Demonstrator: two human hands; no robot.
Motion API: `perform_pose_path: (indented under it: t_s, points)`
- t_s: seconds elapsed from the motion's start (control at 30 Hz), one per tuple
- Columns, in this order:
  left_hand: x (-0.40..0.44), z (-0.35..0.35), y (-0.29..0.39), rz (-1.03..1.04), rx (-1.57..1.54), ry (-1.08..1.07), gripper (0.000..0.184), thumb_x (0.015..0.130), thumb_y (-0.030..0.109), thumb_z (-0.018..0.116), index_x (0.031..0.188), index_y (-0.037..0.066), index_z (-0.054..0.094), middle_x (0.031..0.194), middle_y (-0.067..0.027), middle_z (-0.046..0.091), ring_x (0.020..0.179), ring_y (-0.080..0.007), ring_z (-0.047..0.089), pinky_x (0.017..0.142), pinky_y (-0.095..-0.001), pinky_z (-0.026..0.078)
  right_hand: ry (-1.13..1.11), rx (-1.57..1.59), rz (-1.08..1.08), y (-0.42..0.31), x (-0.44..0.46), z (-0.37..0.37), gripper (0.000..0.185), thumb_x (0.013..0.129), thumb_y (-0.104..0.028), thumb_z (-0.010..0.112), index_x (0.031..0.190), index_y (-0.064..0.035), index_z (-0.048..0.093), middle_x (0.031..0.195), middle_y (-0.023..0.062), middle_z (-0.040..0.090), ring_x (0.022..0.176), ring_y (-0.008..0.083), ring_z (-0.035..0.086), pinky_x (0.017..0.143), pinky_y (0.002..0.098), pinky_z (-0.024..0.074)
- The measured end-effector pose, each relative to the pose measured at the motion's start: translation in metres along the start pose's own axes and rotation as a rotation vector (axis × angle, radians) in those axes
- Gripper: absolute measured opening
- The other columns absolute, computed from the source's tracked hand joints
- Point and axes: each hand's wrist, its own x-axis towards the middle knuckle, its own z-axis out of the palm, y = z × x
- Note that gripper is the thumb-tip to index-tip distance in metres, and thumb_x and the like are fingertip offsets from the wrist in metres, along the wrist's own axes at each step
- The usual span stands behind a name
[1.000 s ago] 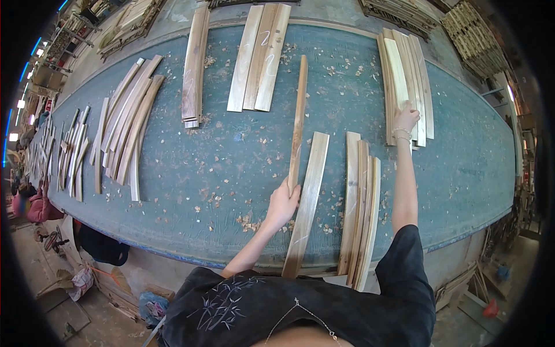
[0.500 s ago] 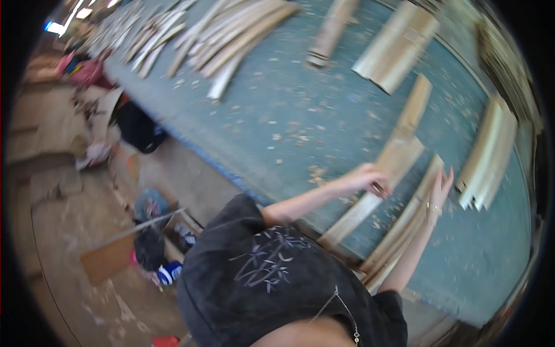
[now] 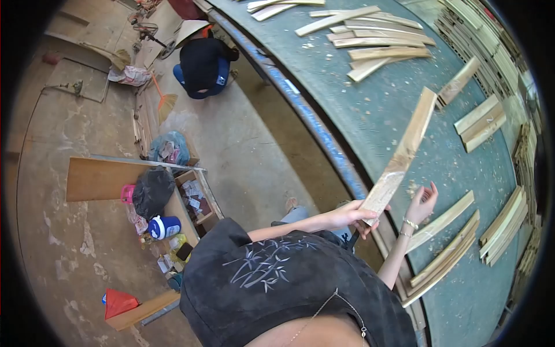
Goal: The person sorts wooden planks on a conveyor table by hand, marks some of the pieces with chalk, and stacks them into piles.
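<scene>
In my left hand (image 3: 350, 215) is the near end of a long, thin wooden slat (image 3: 402, 153), raised at a slant, its far part over the green table. My fingers wrap its end, and those underneath are partly hidden. My right hand (image 3: 423, 203), with bracelets at the wrist, hovers over the table just right of the slat. It holds nothing, fingers apart and loosely curled. Closest to it lies a single pale slat (image 3: 442, 222). Beyond that is a small stack of slats (image 3: 445, 260) at the table's near edge.
More slats lie in a fanned pile (image 3: 381, 37), a pair of boards (image 3: 481, 122) and a bundle (image 3: 504, 225). Wood chips dot the green tabletop (image 3: 358, 110). A person in black (image 3: 202, 66) crouches beyond the aisle. An open wooden box (image 3: 193, 196) and blue jug (image 3: 165, 227) stand left.
My view has swung toward the floor on the left. My left hand now grips and lifts a slat. My right hand has come away from the stack of slats.
</scene>
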Motion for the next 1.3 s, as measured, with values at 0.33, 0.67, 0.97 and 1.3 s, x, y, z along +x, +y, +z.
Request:
perform_pose_path:
  t_s: [0.33, 0.67, 0.97, 1.3]
  points:
    - [-0.255, -0.065, 0.028, 0.291, 0.124, 0.503, 0.047, 0.086, 0.025, 0.046, 0.125, 0.001, 0.033, 0.074, -0.0046, 0.052, 0.064, -0.0106, 0.049, 0.061, -0.0233, 0.041, -0.369, 0.065, -0.558, -0.192, -0.137, 0.262, 0.03, 0.073, -0.012, 0.057, 0.101, -0.0035, 0.052, 0.108, 0.0135, 0.05, 0.1, 0.0275, 0.047, 0.083, 0.0373, 0.0386]
    - [-0.287, -0.157, 0.105, 0.287, 0.06, 0.565, 0.051, 0.084, 0.027, 0.047, 0.124, 0.0, 0.032, 0.073, -0.0049, 0.052, 0.067, -0.0103, 0.047, 0.064, -0.0224, 0.038, -0.132, -0.467, -0.475, -0.249, -0.126, 0.397, 0.041, 0.077, -0.026, 0.053, 0.114, -0.0071, 0.049, 0.139, 0.0041, 0.02, 0.106, 0.023, 0.042, 0.082, 0.041, 0.037]
    - [-0.226, -0.275, 0.225, 0.077, 0.257, 0.335, 0.048, 0.084, 0.029, 0.047, 0.122, 0.002, 0.037, 0.073, -0.0021, 0.053, 0.065, -0.0083, 0.047, 0.062, -0.0222, 0.039, -0.119, -0.572, -0.205, -0.246, -0.127, 0.427, 0.035, 0.077, -0.027, 0.056, 0.11, -0.0166, 0.053, 0.113, 0.0055, 0.047, 0.102, 0.025, 0.042, 0.086, 0.0411, 0.032]
    - [-0.205, -0.349, 0.276, -0.21, 0.248, 0.212, 0.049, 0.084, 0.03, 0.047, 0.123, 0.002, 0.037, 0.076, -0.0022, 0.054, 0.07, -0.008, 0.049, 0.066, -0.0218, 0.039, 0.108, -0.249, -0.353, -0.238, -0.131, 0.438, 0.019, 0.066, -0.023, 0.067, 0.084, -0.017, 0.061, 0.094, 0.0009, 0.053, 0.09, 0.0208, 0.047, 0.08, 0.0355, 0.0333]
